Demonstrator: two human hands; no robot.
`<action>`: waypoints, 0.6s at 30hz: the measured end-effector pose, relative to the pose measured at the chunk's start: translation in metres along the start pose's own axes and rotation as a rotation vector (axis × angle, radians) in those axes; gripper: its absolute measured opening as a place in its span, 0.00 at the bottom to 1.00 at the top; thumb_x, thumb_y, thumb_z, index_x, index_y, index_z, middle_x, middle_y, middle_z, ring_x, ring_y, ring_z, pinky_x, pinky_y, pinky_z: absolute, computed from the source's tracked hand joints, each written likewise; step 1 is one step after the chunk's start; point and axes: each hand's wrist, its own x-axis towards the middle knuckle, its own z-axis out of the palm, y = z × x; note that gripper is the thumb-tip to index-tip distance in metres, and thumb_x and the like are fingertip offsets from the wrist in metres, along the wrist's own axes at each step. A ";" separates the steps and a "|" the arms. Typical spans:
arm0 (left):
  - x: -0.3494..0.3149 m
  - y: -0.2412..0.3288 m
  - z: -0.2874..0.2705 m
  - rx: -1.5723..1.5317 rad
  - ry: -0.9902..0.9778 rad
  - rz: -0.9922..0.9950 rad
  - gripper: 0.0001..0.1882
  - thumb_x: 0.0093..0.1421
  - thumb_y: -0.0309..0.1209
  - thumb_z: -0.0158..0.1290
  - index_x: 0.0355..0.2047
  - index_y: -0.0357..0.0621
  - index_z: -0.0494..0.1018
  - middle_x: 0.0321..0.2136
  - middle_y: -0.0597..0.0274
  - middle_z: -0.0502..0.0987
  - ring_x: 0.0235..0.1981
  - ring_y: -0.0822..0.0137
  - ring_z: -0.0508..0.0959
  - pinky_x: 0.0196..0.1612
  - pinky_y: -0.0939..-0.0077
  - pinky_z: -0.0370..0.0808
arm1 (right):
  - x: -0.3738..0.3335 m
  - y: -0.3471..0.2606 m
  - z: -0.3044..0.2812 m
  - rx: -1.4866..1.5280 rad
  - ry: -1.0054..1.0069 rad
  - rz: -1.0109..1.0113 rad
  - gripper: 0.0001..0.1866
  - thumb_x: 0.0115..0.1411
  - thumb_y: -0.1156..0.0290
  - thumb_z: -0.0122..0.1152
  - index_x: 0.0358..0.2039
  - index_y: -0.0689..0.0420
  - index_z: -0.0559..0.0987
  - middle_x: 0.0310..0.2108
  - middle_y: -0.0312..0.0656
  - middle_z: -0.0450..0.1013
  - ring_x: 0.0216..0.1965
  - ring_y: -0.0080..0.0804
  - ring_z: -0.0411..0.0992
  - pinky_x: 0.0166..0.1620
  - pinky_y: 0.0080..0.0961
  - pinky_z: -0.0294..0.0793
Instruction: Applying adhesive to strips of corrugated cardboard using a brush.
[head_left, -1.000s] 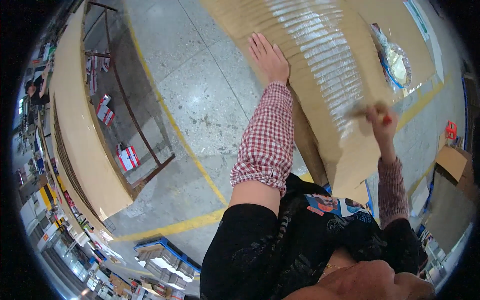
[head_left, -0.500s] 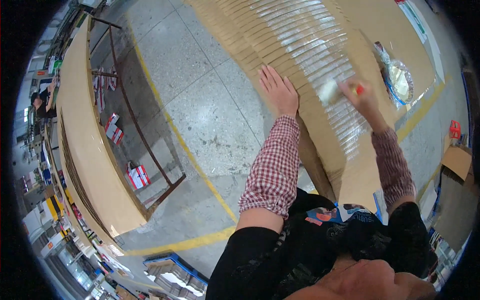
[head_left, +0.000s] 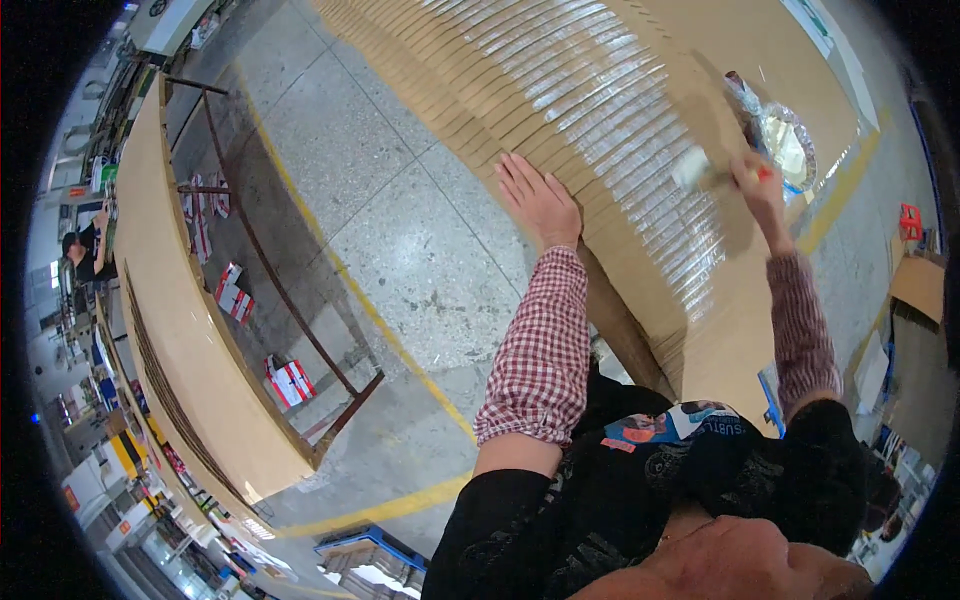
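My left hand (head_left: 545, 208) lies flat, fingers stretched out, on the left edge of a row of overlapping brown cardboard sheets (head_left: 480, 95). In my right hand (head_left: 762, 200) is a brush (head_left: 690, 168) with a pale, wide head and a bit of red showing by the fingers. Its head is over the right part of the stepped sheet edges; whether it touches them I cannot tell. A shiny wet band of whitish glue (head_left: 610, 105) runs along those edges. Beyond my right hand stands a plastic-lined bowl (head_left: 797, 150) with a thick cream-coloured substance in it.
Brown board (head_left: 720, 360) extends under the sheets, with a wooden edge (head_left: 625, 320) near my body. Across the floor to the left stands a long tan-topped table (head_left: 190, 330) on a rusty metal frame (head_left: 280, 280). An open carton (head_left: 915, 285) sits at the far right.
My right hand and the brush have moved to the right, toward the bowl. My left hand stays flat on the sheets, while the whole view has shifted slightly.
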 end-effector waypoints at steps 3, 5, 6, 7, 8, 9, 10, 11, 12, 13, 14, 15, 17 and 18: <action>0.001 -0.005 -0.002 0.010 0.009 -0.011 0.28 0.62 0.34 0.32 0.59 0.28 0.46 0.60 0.42 0.47 0.63 0.47 0.44 0.63 0.58 0.39 | -0.062 -0.001 -0.041 -0.217 -0.185 0.333 0.13 0.57 0.64 0.55 0.20 0.58 0.74 0.17 0.32 0.70 0.17 0.21 0.66 0.21 0.19 0.65; 0.002 0.001 0.000 -0.014 0.005 0.002 0.29 0.62 0.34 0.32 0.59 0.29 0.45 0.61 0.42 0.46 0.63 0.47 0.43 0.63 0.58 0.39 | -0.071 0.013 -0.074 0.040 -0.112 0.323 0.11 0.58 0.64 0.54 0.25 0.58 0.74 0.21 0.35 0.72 0.19 0.22 0.68 0.23 0.18 0.68; 0.001 0.005 0.000 -0.032 0.001 0.001 0.29 0.61 0.33 0.33 0.59 0.29 0.44 0.61 0.43 0.45 0.63 0.47 0.42 0.63 0.57 0.38 | -0.072 0.017 -0.089 0.294 -0.054 0.304 0.11 0.59 0.64 0.53 0.29 0.59 0.75 0.25 0.37 0.73 0.22 0.23 0.71 0.25 0.18 0.70; 0.000 0.006 -0.001 -0.032 0.003 0.015 0.29 0.61 0.33 0.33 0.59 0.29 0.44 0.61 0.43 0.45 0.63 0.47 0.42 0.63 0.57 0.38 | -0.065 -0.005 -0.091 0.303 -0.043 0.301 0.11 0.59 0.64 0.53 0.29 0.59 0.75 0.25 0.37 0.73 0.22 0.23 0.71 0.25 0.18 0.70; 0.001 0.001 -0.005 0.000 0.016 0.011 0.28 0.62 0.34 0.32 0.59 0.29 0.46 0.61 0.43 0.47 0.63 0.47 0.44 0.63 0.58 0.39 | -0.046 -0.042 -0.083 0.502 0.022 0.262 0.10 0.60 0.66 0.52 0.34 0.59 0.74 0.30 0.40 0.73 0.26 0.25 0.72 0.30 0.19 0.72; 0.001 -0.001 -0.006 0.019 0.024 0.011 0.28 0.62 0.34 0.32 0.58 0.28 0.47 0.60 0.43 0.48 0.62 0.47 0.46 0.63 0.58 0.41 | -0.032 -0.060 -0.079 0.691 0.099 0.221 0.11 0.61 0.67 0.50 0.39 0.60 0.72 0.35 0.43 0.72 0.30 0.27 0.73 0.34 0.19 0.74; 0.000 0.007 -0.002 0.001 0.022 0.035 0.28 0.62 0.34 0.32 0.58 0.28 0.47 0.60 0.43 0.48 0.62 0.47 0.46 0.63 0.58 0.41 | -0.017 -0.046 -0.088 0.719 0.074 0.204 0.12 0.61 0.68 0.50 0.41 0.61 0.71 0.38 0.44 0.71 0.34 0.27 0.73 0.37 0.19 0.73; -0.002 0.013 0.001 -0.019 0.019 0.038 0.28 0.62 0.34 0.32 0.58 0.28 0.47 0.60 0.43 0.49 0.62 0.47 0.46 0.63 0.58 0.41 | 0.001 -0.032 -0.097 0.747 0.046 0.187 0.13 0.61 0.69 0.49 0.44 0.62 0.70 0.41 0.45 0.70 0.37 0.28 0.72 0.40 0.20 0.72; -0.002 0.010 -0.001 -0.016 0.024 0.032 0.28 0.62 0.34 0.32 0.58 0.28 0.47 0.60 0.43 0.49 0.62 0.47 0.46 0.63 0.58 0.41 | 0.020 -0.038 -0.086 0.812 -0.006 0.151 0.12 0.61 0.69 0.49 0.42 0.63 0.71 0.42 0.44 0.70 0.37 0.28 0.72 0.41 0.20 0.72; -0.002 0.005 -0.003 -0.005 0.031 0.041 0.28 0.62 0.34 0.32 0.58 0.28 0.47 0.60 0.43 0.49 0.62 0.47 0.46 0.63 0.58 0.41 | 0.039 -0.053 -0.069 0.877 -0.062 0.115 0.12 0.61 0.69 0.50 0.41 0.64 0.72 0.42 0.44 0.70 0.37 0.27 0.72 0.41 0.20 0.72; -0.003 0.005 -0.003 0.011 0.025 0.030 0.28 0.62 0.34 0.32 0.58 0.28 0.47 0.60 0.42 0.49 0.62 0.47 0.46 0.63 0.58 0.41 | 0.054 -0.065 -0.051 0.668 0.016 -0.017 0.13 0.60 0.68 0.51 0.39 0.65 0.73 0.41 0.43 0.71 0.34 0.25 0.72 0.39 0.18 0.72; -0.002 0.002 -0.005 0.034 0.022 0.016 0.28 0.62 0.34 0.33 0.58 0.28 0.47 0.60 0.42 0.49 0.62 0.46 0.46 0.63 0.58 0.41 | 0.070 -0.071 -0.030 0.462 0.087 -0.144 0.14 0.60 0.67 0.52 0.37 0.66 0.74 0.39 0.42 0.72 0.32 0.23 0.72 0.37 0.16 0.72; -0.004 0.012 0.000 0.015 -0.006 0.024 0.28 0.62 0.34 0.33 0.59 0.28 0.46 0.60 0.43 0.47 0.62 0.47 0.45 0.63 0.58 0.40 | 0.115 -0.048 -0.006 0.434 0.190 -0.138 0.13 0.57 0.65 0.56 0.33 0.63 0.76 0.31 0.37 0.74 0.25 0.19 0.69 0.30 0.15 0.70; -0.003 0.008 -0.002 0.031 -0.020 0.009 0.28 0.62 0.33 0.33 0.59 0.28 0.45 0.61 0.43 0.46 0.63 0.48 0.44 0.63 0.58 0.39 | 0.130 -0.062 0.012 0.452 0.134 -0.080 0.12 0.57 0.64 0.55 0.31 0.62 0.77 0.27 0.35 0.74 0.23 0.18 0.67 0.28 0.14 0.67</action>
